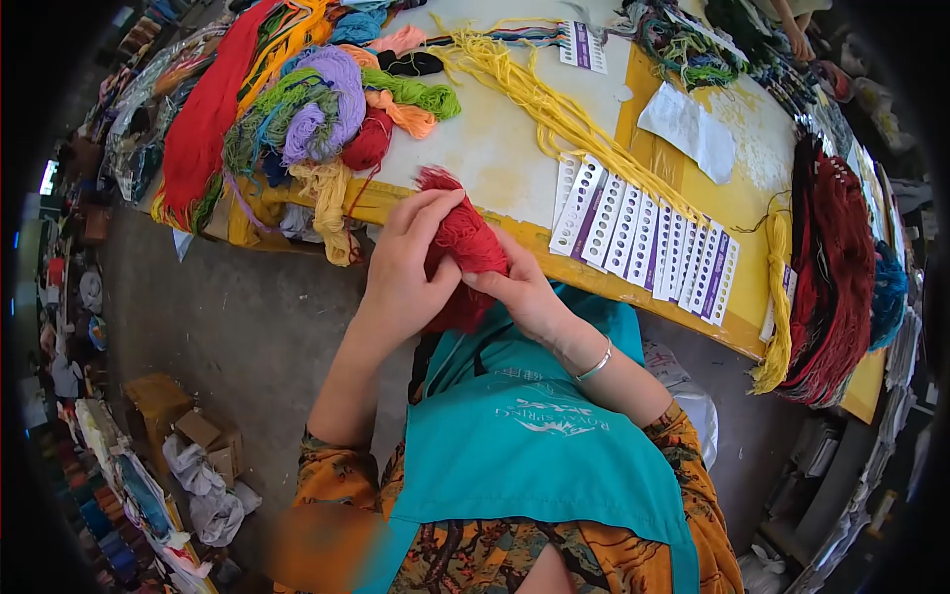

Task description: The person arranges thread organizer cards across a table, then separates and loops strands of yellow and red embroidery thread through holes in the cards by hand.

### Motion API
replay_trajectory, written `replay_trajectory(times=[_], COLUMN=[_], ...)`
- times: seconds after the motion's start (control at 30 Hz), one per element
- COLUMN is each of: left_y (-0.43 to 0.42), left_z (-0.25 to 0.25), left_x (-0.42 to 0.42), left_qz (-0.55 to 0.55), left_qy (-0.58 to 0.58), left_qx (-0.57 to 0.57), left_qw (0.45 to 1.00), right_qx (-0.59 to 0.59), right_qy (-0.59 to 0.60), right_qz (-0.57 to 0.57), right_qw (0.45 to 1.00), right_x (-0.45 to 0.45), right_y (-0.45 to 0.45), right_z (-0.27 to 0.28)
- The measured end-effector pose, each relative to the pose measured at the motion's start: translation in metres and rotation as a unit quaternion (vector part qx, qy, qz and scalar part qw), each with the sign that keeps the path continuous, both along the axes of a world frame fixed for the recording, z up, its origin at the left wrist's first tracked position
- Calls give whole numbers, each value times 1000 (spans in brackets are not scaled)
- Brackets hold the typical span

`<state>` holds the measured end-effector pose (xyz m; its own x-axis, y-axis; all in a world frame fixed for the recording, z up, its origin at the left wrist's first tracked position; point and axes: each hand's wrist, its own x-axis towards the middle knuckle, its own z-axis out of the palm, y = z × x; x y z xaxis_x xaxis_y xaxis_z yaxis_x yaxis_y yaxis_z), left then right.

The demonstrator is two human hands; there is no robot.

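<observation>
A bundle of red thread is held between my two hands, just in front of the table edge. My left hand wraps around its left side, with the thumb pressed against it. From the right, my right hand grips the same bundle with thumb and fingers. A frayed red tuft sticks up above my left fingers, and more red thread hangs below my hands. A dark red ball of thread lies on the table beyond my left hand, with a strand trailing from it over the edge.
The table carries yellow strands running to a row of punched cards. Colourful skeins pile up at the left. Dark red hanks hang over the right side. Cardboard boxes stand on the floor. Another person's arm shows at top right.
</observation>
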<state>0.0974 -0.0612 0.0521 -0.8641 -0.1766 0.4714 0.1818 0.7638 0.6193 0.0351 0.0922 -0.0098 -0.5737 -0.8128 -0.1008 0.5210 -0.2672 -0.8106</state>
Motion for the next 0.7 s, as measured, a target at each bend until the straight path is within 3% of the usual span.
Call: replay_trajectory(times=[0.13, 0.2, 0.23, 0.3, 0.33, 0.4, 0.43, 0.57, 0.63, 0.67, 0.7], left_y=[-22, -27, -30, -32, -33, -40, -44, -57, -67, -78, -86], left_z=[-25, -30, -33, -35, -36, -41, -43, -44, -39, -44, -47], left_x=[1, 7, 9, 14, 17, 23, 26, 42, 50, 55, 59], left_qz=[2, 59, 55, 53, 49, 53, 51, 63, 108, 124, 140], left_qy=[-41, -77, -83, -106, -128, -142, -154, -158, -162, -138, -123], left_qx=[76, 134, 147, 171, 195, 244, 292, 254, 86, 107, 291], left_qw=[996, 986, 984, 978, 971, 958, 943, 952, 977, 977, 938], right_qx=[61, 138, 137, 76, 73, 116, 134, 139, 151, 169, 164], right_qy=[-3, 223, 221, 449, 448, 549, 533, 481, 474, 466, 468], right_qz=[59, -21, -18, -72, -68, -29, -48, -32, -8, 10, 15], right_qw=[996, 965, 965, 888, 888, 828, 834, 865, 867, 868, 868], right_x=[-11, -11, -11, -13, -15, -18, -18, -23, -19, -18, -15], right_y=[-3, -5, -8, -17, -21, -30, -35, -59, -67, -71, -76], right_z=[2, 6, 9, 14, 16, 19, 19, 3, 4, 4, 4])
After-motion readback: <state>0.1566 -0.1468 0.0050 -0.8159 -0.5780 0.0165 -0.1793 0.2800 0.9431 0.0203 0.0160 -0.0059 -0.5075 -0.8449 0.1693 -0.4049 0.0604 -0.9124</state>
